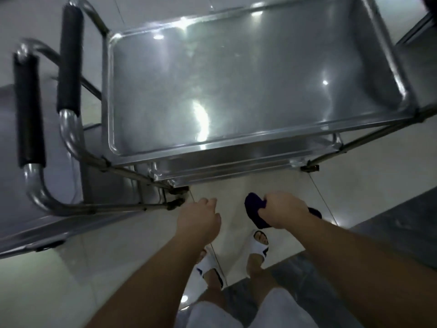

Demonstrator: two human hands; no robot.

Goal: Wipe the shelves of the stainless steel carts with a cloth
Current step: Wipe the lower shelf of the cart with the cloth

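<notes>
1. Two stainless steel carts are in view. At the left edge of the frame stands the second cart (pixel 35 223), its black-sleeved handle (pixel 28 110) upright in the upper left. Just right of it, a second black handle (pixel 71 58) belongs to the main cart.

2. Locate the work surface. The top shelf (pixel 248 86) of the main cart fills the upper centre of the frame. Its raised rim (pixel 236 150) faces the person. Lower shelf edges show just beneath that rim.

3. Check the left hand (pixel 201 216). It sits lower centre, fingers loosely curled, grasping nothing, apart from the cart frame. Judgement: place it on the near rim or frame to steady the cart before any stroke, as a wheeled cart is likely to roll under pressure.

4. Check the right hand (pixel 283 211). It sits right of the left hand, clenched around the dark cloth (pixel 256 209), which is bunched and hangs above the floor, short of the shelf.

5. Judgement: spread the cloth flatter under the palm before contact; a bunched wad covers little area.

6. Judgement: wipe in overlapping passes from the far rim toward the near rim, then run the cloth into the corners, where residue tends to collect.

7. Repeat on the lower shelves and the cart at the left.
</notes>
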